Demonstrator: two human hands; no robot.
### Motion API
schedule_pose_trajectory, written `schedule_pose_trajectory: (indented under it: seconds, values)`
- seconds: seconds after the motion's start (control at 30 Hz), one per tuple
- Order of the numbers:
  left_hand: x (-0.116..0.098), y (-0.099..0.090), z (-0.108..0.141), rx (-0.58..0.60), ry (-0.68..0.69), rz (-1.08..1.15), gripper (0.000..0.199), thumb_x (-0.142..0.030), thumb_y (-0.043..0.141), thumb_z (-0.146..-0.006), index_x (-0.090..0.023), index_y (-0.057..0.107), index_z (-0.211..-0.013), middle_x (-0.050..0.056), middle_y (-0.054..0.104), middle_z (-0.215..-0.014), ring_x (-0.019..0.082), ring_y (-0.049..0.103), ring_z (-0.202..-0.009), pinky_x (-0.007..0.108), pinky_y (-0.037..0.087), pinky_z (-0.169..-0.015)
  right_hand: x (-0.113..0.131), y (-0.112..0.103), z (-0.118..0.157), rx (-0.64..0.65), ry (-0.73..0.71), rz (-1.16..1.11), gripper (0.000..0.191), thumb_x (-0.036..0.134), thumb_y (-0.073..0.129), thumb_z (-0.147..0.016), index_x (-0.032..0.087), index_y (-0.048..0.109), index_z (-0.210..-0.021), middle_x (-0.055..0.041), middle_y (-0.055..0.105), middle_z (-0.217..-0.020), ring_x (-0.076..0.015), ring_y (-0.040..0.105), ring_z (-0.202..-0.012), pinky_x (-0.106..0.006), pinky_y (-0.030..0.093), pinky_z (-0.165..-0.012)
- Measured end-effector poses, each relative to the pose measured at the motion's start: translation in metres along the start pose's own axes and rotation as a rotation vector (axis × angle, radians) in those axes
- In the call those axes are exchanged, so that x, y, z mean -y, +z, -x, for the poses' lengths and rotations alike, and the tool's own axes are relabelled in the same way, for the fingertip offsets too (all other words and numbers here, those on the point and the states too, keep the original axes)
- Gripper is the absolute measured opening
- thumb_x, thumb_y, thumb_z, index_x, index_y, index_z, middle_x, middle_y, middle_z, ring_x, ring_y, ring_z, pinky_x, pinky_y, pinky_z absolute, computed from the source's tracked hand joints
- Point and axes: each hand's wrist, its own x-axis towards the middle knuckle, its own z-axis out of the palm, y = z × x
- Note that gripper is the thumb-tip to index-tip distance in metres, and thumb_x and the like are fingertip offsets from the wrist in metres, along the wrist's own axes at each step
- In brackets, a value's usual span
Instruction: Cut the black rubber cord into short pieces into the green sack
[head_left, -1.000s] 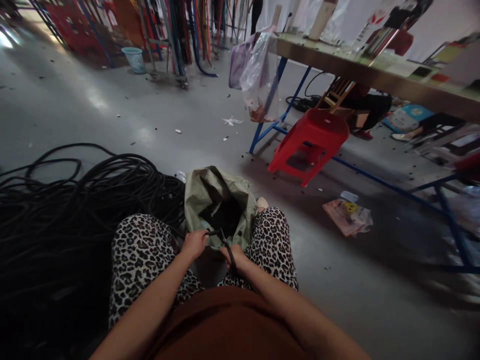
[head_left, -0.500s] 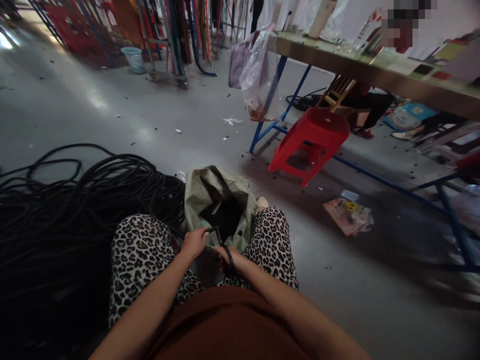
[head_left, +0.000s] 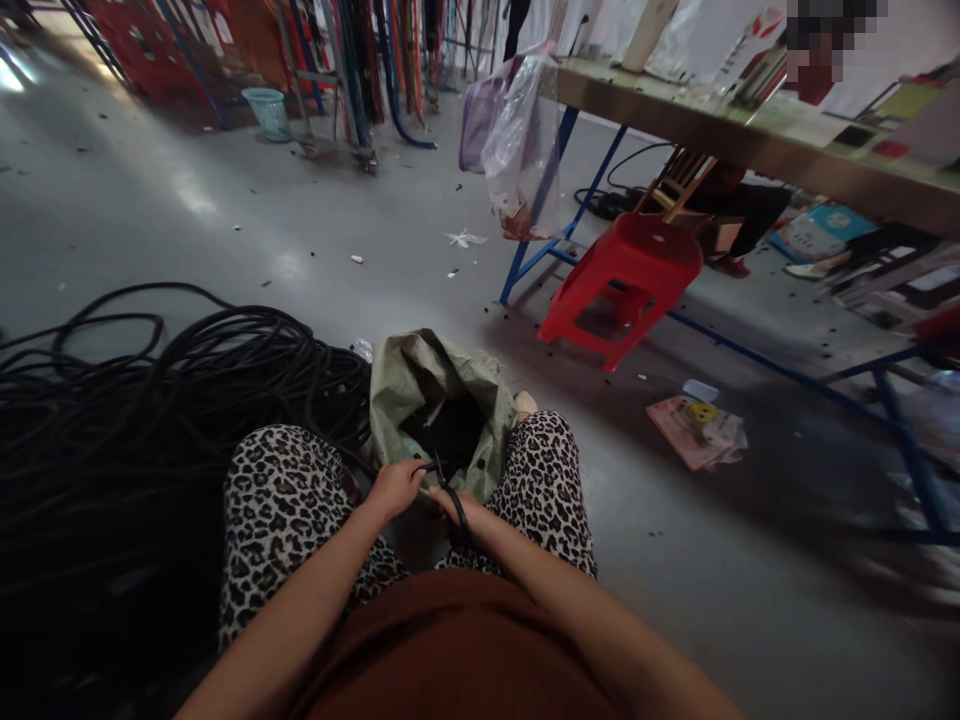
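Observation:
An open green sack (head_left: 394,385) stands between my knees, with dark pieces (head_left: 454,425) inside it. My left hand (head_left: 397,488) is closed on a black cord (head_left: 429,466), whose end sticks out over the near rim of the sack. Black-handled scissors (head_left: 456,505) are in my right hand (head_left: 461,508), their blades at the cord's end. A large tangle of black cord (head_left: 187,365) lies on the floor to the left of the sack, and one strand runs from it toward my left hand.
A red stool (head_left: 637,270) stands by a long table (head_left: 675,115) with blue legs. Packets (head_left: 697,430) lie on the floor at the right. Farther back are a blue basket (head_left: 268,113) and hanging straps. A person sits beyond the table.
My left hand has moved slightly right with the cord, closer to the scissors. The scissor blades now stand apart around or beside the cord's end; the view has shifted a little.

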Motion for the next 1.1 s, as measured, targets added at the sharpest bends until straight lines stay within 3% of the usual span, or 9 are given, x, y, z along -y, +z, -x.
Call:
schedule_pose_trajectory:
  seconds: [0.27,0.53,0.7,0.9,1.1]
  values:
    - [0.000,-0.001,0.000,0.065,0.024,0.036,0.038,-0.025,0.049,-0.099,-0.025,0.074,-0.128,0.006,0.074,-0.133,0.021,0.067,-0.126,0.031,0.047,-0.109,0.006,0.001,0.004,-0.011,0.066,0.073,0.038,0.043,0.060,-0.101,0.010,0.069,-0.085,-0.0021,0.058,-0.059,-0.0136,0.057,-0.049,-0.018,0.040,-0.042]
    - [0.007,0.006,-0.004,0.079,0.050,0.031,0.040,-0.025,0.046,-0.101,-0.020,0.073,-0.129,0.010,0.072,-0.136,0.023,0.066,-0.130,0.031,0.047,-0.111,0.007,0.005,0.001,-0.013,0.127,0.053,0.025,0.020,0.056,-0.096,0.014,0.061,-0.072,0.0007,0.053,-0.050,-0.0141,0.052,-0.037,-0.021,0.042,-0.037]
    - [0.009,0.011,-0.007,0.079,0.044,0.042,0.038,-0.026,0.044,-0.102,-0.021,0.076,-0.122,0.010,0.076,-0.129,0.023,0.069,-0.124,0.033,0.049,-0.108,0.006,0.005,0.005,0.021,0.128,0.079,0.032,0.024,0.052,-0.098,0.015,0.059,-0.068,-0.0019,0.053,-0.046,-0.0155,0.052,-0.034,-0.021,0.039,-0.033]
    - [0.009,0.008,-0.002,0.014,0.077,0.073,0.038,-0.026,0.047,-0.101,-0.021,0.069,-0.131,0.008,0.075,-0.129,0.022,0.069,-0.121,0.032,0.050,-0.105,0.011,0.001,0.014,-0.011,0.127,0.086,0.034,0.030,0.055,-0.100,0.016,0.060,-0.069,-0.0016,0.051,-0.047,-0.0148,0.052,-0.035,-0.021,0.040,-0.034]
    - [0.007,0.003,0.000,-0.053,0.073,0.044,0.033,-0.021,0.055,-0.097,-0.019,0.070,-0.127,0.010,0.076,-0.127,0.023,0.069,-0.119,0.033,0.049,-0.106,0.010,0.001,0.010,-0.077,0.129,0.058,0.028,0.019,0.051,-0.096,0.015,0.059,-0.069,-0.0006,0.049,-0.045,-0.0142,0.048,-0.032,-0.021,0.038,-0.032]
